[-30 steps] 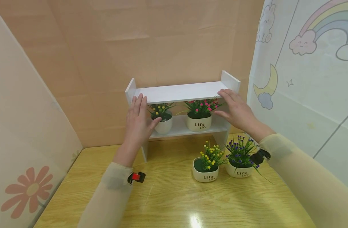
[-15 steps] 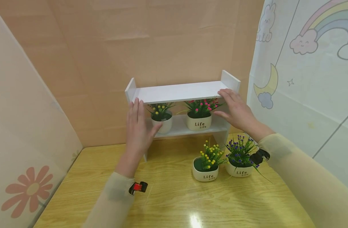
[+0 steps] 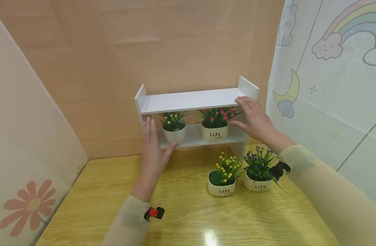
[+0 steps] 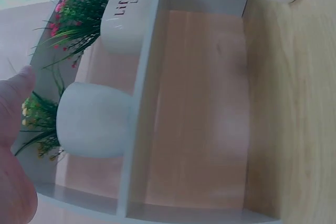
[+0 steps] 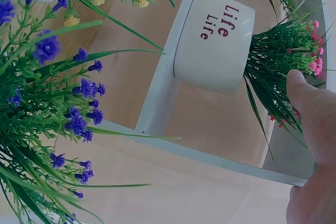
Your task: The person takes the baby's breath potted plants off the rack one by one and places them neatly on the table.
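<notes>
A white two-tier shelf (image 3: 191, 100) stands at the back of the table. My left hand (image 3: 152, 148) lies upright along its left side, fingers straight, fingertips below the top board and thumb near the middle board's front edge. At the top right corner, my right hand (image 3: 255, 118) touches the top board's front edge with extended fingers, its thumb below. Between the hands, on the middle board, are a white pot with small yellow flowers (image 3: 175, 133) and a "Life" pot with pink flowers (image 5: 215, 45). Both hands hold no pot.
On the table, before the shelf's right half, stand a pot of yellow flowers (image 3: 222, 189) and a pot of purple flowers (image 3: 258, 184), the latter beneath my right wrist. A tan backdrop (image 3: 188, 48) rises close behind the shelf; printed white walls (image 3: 329, 102) flank the table.
My left hand has slid down from the top board's left end to beside the middle board. The right hand, shelf and pots have stayed in place.
</notes>
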A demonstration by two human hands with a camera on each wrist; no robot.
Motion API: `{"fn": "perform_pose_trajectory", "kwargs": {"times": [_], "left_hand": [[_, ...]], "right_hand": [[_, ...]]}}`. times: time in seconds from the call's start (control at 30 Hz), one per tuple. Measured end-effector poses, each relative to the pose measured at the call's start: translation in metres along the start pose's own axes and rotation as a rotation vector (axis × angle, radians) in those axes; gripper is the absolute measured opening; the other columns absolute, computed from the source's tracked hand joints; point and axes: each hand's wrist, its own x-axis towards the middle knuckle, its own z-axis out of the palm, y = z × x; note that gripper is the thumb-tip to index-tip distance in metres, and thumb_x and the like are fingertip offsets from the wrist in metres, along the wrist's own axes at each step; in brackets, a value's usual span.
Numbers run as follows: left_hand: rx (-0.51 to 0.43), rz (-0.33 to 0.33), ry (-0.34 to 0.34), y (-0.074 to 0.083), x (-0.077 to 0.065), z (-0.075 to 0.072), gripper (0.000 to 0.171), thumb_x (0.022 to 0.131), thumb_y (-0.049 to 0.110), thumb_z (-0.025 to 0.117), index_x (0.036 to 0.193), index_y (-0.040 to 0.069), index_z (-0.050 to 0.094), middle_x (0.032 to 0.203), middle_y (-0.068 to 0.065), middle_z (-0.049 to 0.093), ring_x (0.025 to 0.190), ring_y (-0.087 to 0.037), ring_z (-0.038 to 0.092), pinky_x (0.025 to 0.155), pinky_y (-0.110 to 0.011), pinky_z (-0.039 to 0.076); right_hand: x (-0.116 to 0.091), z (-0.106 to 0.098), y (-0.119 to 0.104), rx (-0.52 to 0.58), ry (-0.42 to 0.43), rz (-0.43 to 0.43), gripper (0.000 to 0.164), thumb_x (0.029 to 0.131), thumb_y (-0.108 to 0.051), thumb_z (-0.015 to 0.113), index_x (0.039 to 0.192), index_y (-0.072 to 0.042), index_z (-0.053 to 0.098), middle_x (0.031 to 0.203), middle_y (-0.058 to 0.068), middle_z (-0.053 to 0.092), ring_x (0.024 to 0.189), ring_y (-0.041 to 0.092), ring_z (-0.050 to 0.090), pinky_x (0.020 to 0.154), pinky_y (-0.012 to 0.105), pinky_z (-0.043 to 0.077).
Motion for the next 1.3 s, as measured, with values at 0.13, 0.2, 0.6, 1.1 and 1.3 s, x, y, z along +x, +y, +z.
{"fn": "perform_pose_trajectory", "kwargs": {"times": [0.13, 0.2, 0.6, 1.1, 1.3], "left_hand": [[-0.022, -0.051, -0.043, 0.001, -0.009, 0.005, 0.125, 0.09, 0.026, 0.096, 0.177, 0.007, 0.008, 0.184, -0.016, 0.007, 0.169, -0.038, 0.007, 0.129, -0.063, 0.028], [-0.029, -0.077, -0.066, 0.001, -0.012, 0.007, 0.125, 0.091, 0.027, 0.095, 0.177, 0.009, 0.005, 0.184, -0.015, 0.005, 0.17, -0.035, 0.005, 0.128, -0.063, 0.03], [-0.072, -0.216, -0.11, 0.0, -0.012, 0.019, 0.123, 0.093, 0.034, 0.092, 0.176, 0.002, 0.008, 0.183, -0.02, 0.007, 0.169, -0.036, 0.007, 0.132, -0.06, 0.023], [-0.148, -0.398, -0.129, -0.004, 0.013, 0.034, 0.123, 0.095, 0.045, 0.089, 0.175, 0.001, 0.008, 0.182, -0.021, 0.01, 0.166, -0.039, 0.02, 0.13, -0.054, 0.032], [-0.154, -0.435, -0.123, -0.004, 0.022, 0.039, 0.121, 0.094, 0.046, 0.089, 0.175, 0.0, 0.012, 0.18, -0.022, 0.015, 0.166, -0.037, 0.023, 0.13, -0.052, 0.032]], "right_hand": [[-0.001, 0.0, 0.0, 0.004, 0.009, -0.009, 0.084, 0.094, -0.02, 0.091, 0.16, 0.004, 0.045, 0.164, 0.027, 0.044, 0.156, 0.048, 0.035, 0.129, 0.063, 0.029], [-0.001, 0.0, 0.0, 0.006, 0.012, -0.011, 0.084, 0.094, -0.02, 0.091, 0.16, 0.004, 0.045, 0.164, 0.027, 0.044, 0.155, 0.047, 0.035, 0.129, 0.063, 0.03], [-0.001, 0.001, -0.001, -0.006, 0.009, -0.015, 0.087, 0.093, -0.021, 0.092, 0.161, 0.004, 0.043, 0.165, 0.027, 0.043, 0.156, 0.047, 0.035, 0.131, 0.06, 0.027], [-0.002, 0.001, -0.003, -0.011, 0.015, -0.017, 0.091, 0.092, -0.024, 0.094, 0.161, 0.005, 0.043, 0.164, 0.027, 0.043, 0.156, 0.048, 0.035, 0.131, 0.059, 0.026], [-0.002, 0.0, -0.002, -0.009, 0.011, -0.012, 0.092, 0.091, -0.024, 0.094, 0.162, 0.004, 0.042, 0.165, 0.027, 0.043, 0.156, 0.047, 0.034, 0.131, 0.059, 0.026]]}}
